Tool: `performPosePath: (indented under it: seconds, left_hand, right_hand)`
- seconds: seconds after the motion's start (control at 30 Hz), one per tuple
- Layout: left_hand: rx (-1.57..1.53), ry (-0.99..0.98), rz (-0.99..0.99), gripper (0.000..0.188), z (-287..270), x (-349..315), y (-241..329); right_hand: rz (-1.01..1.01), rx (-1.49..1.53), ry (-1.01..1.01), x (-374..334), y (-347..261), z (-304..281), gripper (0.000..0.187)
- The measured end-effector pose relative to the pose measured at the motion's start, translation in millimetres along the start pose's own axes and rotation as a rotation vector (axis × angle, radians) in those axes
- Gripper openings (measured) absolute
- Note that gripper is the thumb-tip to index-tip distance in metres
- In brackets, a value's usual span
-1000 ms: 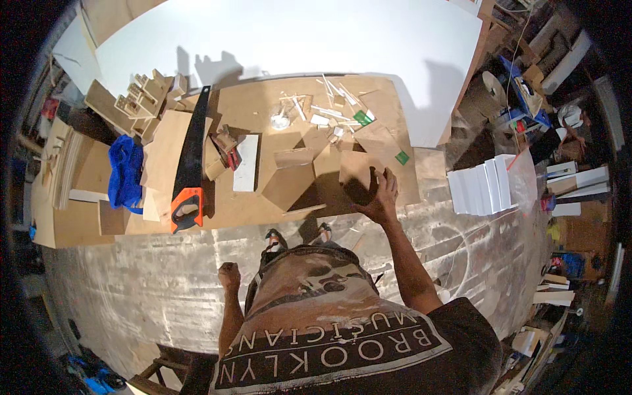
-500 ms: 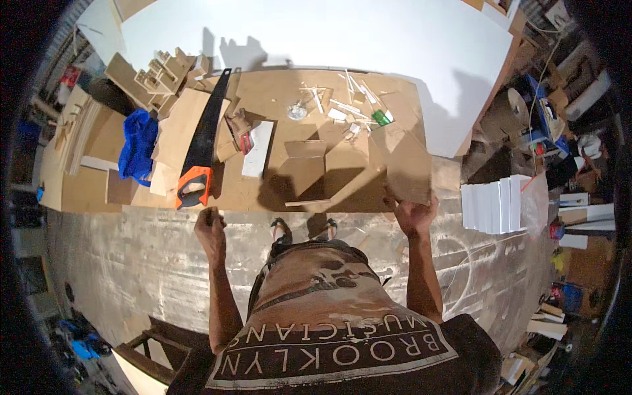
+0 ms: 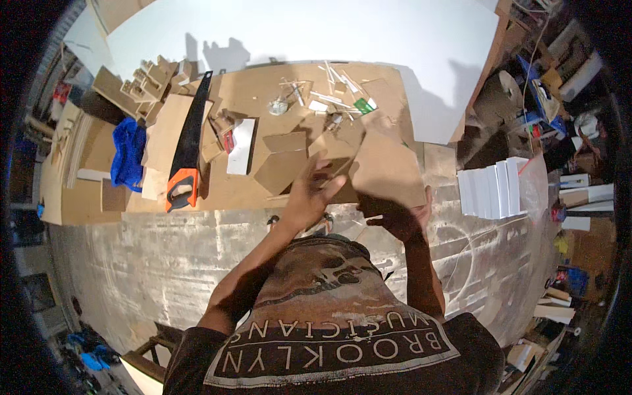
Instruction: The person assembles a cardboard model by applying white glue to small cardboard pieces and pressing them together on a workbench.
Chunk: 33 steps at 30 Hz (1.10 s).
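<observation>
My right hand [image 3: 401, 220] grips the near edge of a flat brown board [image 3: 387, 164], which is raised and tilted over the right part of the worktable [image 3: 148, 203]. In the middle, my left hand [image 3: 313, 197] reaches up with its fingers spread and nothing in them, just left of that board. Behind the left hand lie thin brown panels [image 3: 280, 168], partly hidden, with a small panel [image 3: 285, 142] standing among them. A handsaw [image 3: 182, 187] with an orange and black handle rests on the left of the table.
White and green offcuts [image 3: 362, 105] lie near a clear round dish [image 3: 278, 105]. A white strip [image 3: 241, 146] lies right of the saw. Blue cloth [image 3: 128, 155] and wooden pieces [image 3: 146, 82] are at the left. White panels [image 3: 490, 189] stand right of the table.
My left hand has risen from the table's front edge toward the middle and opened. The brown board in my right hand has turned and shifted left. The whole view has shifted slightly.
</observation>
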<state>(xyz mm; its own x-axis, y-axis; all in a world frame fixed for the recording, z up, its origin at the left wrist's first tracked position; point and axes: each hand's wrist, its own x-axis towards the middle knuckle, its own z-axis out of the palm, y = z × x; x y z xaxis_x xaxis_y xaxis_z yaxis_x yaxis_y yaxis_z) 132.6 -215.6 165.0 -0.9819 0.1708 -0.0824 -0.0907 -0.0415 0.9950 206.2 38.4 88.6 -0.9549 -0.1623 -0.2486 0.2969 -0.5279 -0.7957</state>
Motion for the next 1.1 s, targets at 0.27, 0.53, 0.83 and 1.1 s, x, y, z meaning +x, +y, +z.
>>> performPosePath:
  seconds: [0.27,0.53,0.83,1.1]
  left_hand:
    - [-0.415,-0.194,-0.322,0.018,45,35,-67]
    - [-0.518,-0.315,-0.414,0.032,69,36,-44]
    - [-0.297,-0.335,-0.235,0.034,78,22,-19]
    - [-0.211,-0.633,-0.142,0.044,72,-1,-15]
  right_hand:
    - [-0.136,0.413,0.419,-26,-12,17,0.072]
    - [-0.46,0.207,0.432,-24,-10,-1,0.059]
    - [-0.498,0.008,0.69,-32,-24,-5,0.057]
    - [-0.632,-0.022,0.6,-34,-31,-2,0.048]
